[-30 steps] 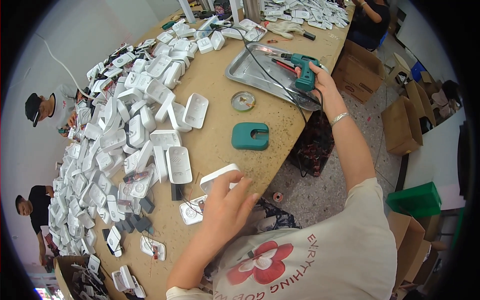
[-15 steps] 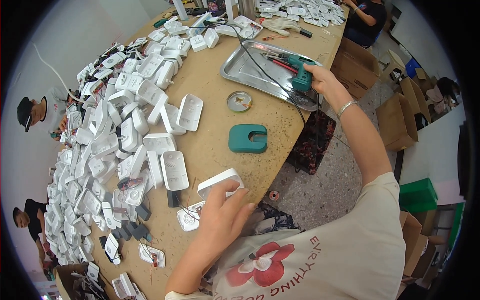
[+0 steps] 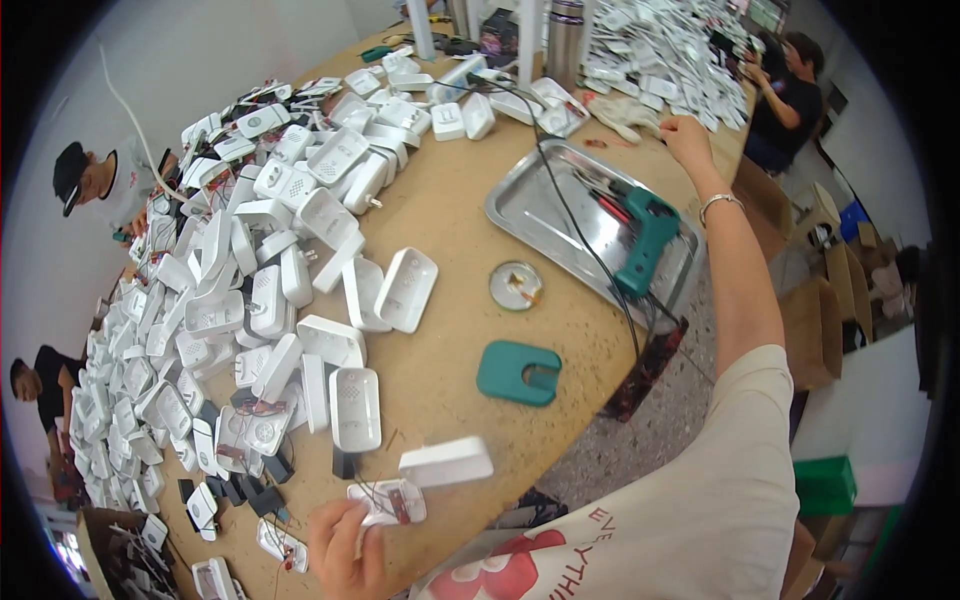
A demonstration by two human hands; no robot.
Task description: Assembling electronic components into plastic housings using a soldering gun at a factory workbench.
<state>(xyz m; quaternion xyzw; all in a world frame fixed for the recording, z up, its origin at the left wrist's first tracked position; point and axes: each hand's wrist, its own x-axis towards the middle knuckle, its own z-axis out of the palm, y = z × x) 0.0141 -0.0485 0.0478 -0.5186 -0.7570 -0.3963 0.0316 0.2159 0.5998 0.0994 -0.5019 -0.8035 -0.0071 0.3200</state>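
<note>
My left hand [image 3: 345, 550] is closed at the near end of a white casing half [image 3: 406, 503] with thin wires and a small board in it. Beside that lies a deeper white casing shell [image 3: 447, 461] on its side. My right hand [image 3: 688, 140] is stretched far across the table, its fingers closed by a pale work glove [image 3: 615, 115]. Something small and dark shows at those fingertips, too covered to name. A teal pistol-grip tool [image 3: 650, 245] rests in the metal tray [image 3: 515, 207], next to red-handled hand tools [image 3: 612, 207].
A big heap of white casings [image 3: 215, 310] covers the table's left side. A teal slotted block [image 3: 520, 373] and a round metal tin [image 3: 516, 286] lie mid-table. A black cable [image 3: 572, 215] crosses the tray. A steel flask [image 3: 565, 45] stands at the back; co-workers sit around.
My right hand has let go of the teal tool, now lying in the tray, and reached farther to the glove. My left hand has moved from the deeper shell to the wired casing half.
</note>
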